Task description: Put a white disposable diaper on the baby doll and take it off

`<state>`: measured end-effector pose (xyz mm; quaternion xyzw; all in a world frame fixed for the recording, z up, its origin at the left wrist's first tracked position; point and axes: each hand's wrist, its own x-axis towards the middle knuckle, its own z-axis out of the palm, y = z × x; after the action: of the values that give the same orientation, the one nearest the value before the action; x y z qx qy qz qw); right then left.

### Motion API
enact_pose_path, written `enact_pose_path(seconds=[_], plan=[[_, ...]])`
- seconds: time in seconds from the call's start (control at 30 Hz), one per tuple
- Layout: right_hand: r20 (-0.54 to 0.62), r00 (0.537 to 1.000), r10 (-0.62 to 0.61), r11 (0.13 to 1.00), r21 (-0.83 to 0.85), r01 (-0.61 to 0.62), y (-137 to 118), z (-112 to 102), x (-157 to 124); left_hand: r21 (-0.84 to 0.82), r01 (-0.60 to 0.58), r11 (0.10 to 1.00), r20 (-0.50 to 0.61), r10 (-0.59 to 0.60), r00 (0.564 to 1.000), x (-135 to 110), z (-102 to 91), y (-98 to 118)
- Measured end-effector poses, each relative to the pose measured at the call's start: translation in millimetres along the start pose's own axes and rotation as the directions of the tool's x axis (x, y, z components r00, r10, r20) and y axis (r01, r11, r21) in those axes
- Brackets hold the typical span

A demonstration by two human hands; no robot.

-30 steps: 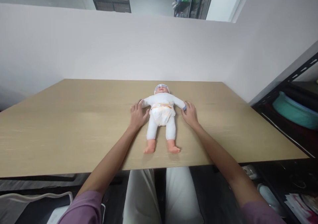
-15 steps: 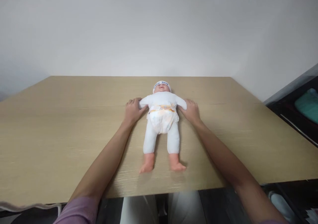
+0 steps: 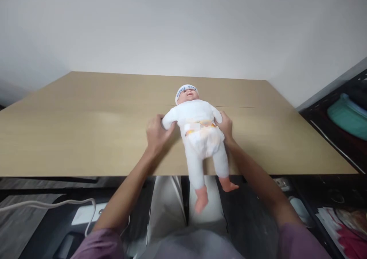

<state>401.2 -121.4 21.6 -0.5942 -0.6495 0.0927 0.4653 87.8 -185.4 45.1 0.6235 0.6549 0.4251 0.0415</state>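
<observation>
A white-clothed baby doll (image 3: 197, 111) wearing a diaper (image 3: 206, 141) lies face up, slanted, over the near part of a wooden tabletop (image 3: 86, 125), its feet out past the near edge above the person's lap; whether its back touches the wood cannot be told. The person's left hand (image 3: 157, 133) is wrapped around the doll's arm on that side, thumb toward the torso; the right hand (image 3: 226, 125) holds the other arm, its fingers partly hidden. A white headband (image 3: 187, 88) with blue lettering circles the doll's head
</observation>
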Motion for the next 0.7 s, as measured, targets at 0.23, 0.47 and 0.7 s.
enact_pose_path(seconds=[0.23, 0.47, 0.7], plan=[[0.149, 0.987, -0.060, 0.989, 0.140, 0.039, -25, -110, -136, -0.239, 0.193, 0.952, 0.212, -0.142, 0.967, -213, -86.0, 43], [0.499, 0.835, -0.233, 0.971, 0.073, 0.227, -50, -176, -248, -0.088, 0.358, 0.929, 0.611, -0.234, 0.756, -369, -141.9, 44], [0.728, 0.682, -0.072, 0.989, -0.038, 0.145, -46, -136, -309, 0.081, 0.325, 0.942, 0.670, -0.293, 0.682, -397, -164.0, 28]])
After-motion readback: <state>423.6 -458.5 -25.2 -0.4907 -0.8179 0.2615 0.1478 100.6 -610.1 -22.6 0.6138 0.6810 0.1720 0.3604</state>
